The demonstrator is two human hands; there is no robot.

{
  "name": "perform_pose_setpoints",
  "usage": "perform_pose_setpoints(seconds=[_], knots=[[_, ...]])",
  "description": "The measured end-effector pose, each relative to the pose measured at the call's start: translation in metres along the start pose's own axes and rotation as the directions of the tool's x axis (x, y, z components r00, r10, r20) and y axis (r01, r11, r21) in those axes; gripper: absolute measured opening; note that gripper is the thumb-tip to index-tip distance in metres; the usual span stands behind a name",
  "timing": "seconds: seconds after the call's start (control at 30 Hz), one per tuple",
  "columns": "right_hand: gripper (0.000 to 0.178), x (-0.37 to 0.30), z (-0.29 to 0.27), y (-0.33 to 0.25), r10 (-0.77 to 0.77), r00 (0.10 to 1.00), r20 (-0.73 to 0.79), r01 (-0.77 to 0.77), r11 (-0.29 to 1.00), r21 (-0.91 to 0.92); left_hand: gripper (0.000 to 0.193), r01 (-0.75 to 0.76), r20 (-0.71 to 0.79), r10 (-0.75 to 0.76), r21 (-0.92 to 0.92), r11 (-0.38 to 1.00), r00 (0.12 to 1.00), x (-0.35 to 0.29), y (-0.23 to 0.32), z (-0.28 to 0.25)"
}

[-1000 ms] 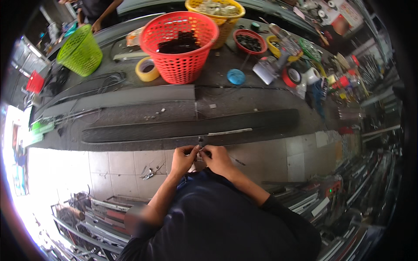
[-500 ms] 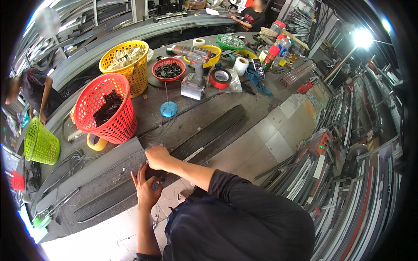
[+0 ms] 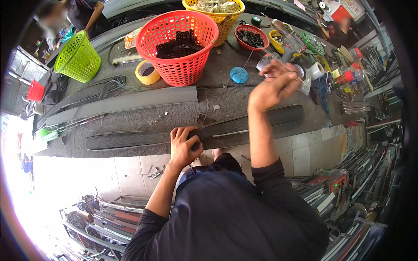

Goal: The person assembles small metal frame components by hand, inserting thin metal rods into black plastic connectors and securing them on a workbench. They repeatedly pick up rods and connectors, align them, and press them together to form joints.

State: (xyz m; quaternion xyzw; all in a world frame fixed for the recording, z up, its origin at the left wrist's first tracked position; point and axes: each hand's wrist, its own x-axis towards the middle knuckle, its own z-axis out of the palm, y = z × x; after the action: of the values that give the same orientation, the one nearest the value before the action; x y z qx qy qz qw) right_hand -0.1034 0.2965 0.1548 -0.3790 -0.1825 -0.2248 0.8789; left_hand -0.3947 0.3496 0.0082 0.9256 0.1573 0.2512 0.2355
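Observation:
At the table's near edge my left hand (image 3: pixel 183 145) rests on a long dark ribbed strip (image 3: pixel 130 141). Its thumb and fingers curl round a small dark thing, mostly hidden. My right hand (image 3: pixel 272 89) is raised over the table, right of the blue disc (image 3: pixel 239 75), its fingers bent together and smeared by motion. A thin pale rod (image 3: pixel 301 81) seems to stick out of that hand. Behind it, partly covered, lies a cordless drill (image 3: pixel 292 42). The dark strip continues (image 3: pixel 283 114) to the right, below my right forearm.
A red basket (image 3: pixel 176 69) of dark parts, a yellow basket (image 3: pixel 222 28) and a green basket (image 3: pixel 78 61) stand across the table. Yellow tape (image 3: pixel 147 73) and a flat grey strip (image 3: pixel 126 102) lie nearer. Other people (image 3: pixel 89 17) are at the far side.
My right hand has left its place beside the left hand and risen toward the drill at the right. The left hand stays at the dark strip. The view has turned.

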Motion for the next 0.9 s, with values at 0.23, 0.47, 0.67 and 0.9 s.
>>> perform_pose_setpoints(seconds=[0.23, 0.47, 0.67, 0.9], knots=[[0.017, 0.005, -0.109, 0.033, 0.438, 0.296, 0.849, 0.742, 0.454, -0.493, 0.019, 0.002, -0.002, -0.002, 0.006, 1.000, 1.000, 0.001, -0.002, 0.002], [0.026, -0.034, -0.120, 0.049, 0.547, 0.369, 0.751, 0.683, 0.388, -0.619, 0.020, 0.018, 0.021, -0.018, 0.022, 1.000, 1.000, -0.001, -0.001, 0.003], [0.039, -0.142, -0.098, 0.042, 0.747, 0.353, 0.563, 0.548, 0.322, -0.772, 0.019, 0.030, 0.026, -0.030, 0.001, 1.000, 0.999, 0.000, 0.000, 0.004], [0.022, -0.140, -0.109, 0.053, 0.742, 0.386, 0.548, 0.258, 0.484, -0.836, 0.018, 0.047, 0.001, -0.047, -0.026, 0.999, 0.999, -0.001, -0.001, 0.004]])
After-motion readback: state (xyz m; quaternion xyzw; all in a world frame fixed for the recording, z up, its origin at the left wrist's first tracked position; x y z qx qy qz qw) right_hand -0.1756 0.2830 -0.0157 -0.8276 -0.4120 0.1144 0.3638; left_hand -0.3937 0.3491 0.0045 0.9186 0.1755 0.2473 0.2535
